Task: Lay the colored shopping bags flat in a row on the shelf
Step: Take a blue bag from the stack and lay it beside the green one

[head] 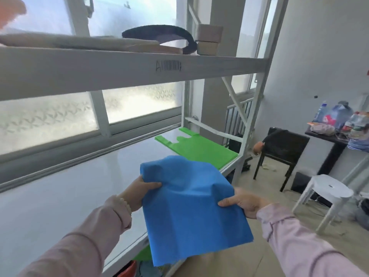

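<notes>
A blue shopping bag [191,208] is held in the air over the front edge of the white shelf [79,188]. My left hand [139,189] grips its left edge and my right hand [242,201] grips its right edge. The bag sags and creases between them, and its far end curls over. A green shopping bag [199,148] lies flat at the far right end of the shelf, handles toward the window.
An upper shelf beam [119,70] crosses above, carrying a dark curved object [165,35] and wooden blocks [208,39]. To the right of the rack stand a black chair [283,146], a white stool [327,192] and a cluttered dark table [335,136]. More coloured items [139,264] show below the shelf.
</notes>
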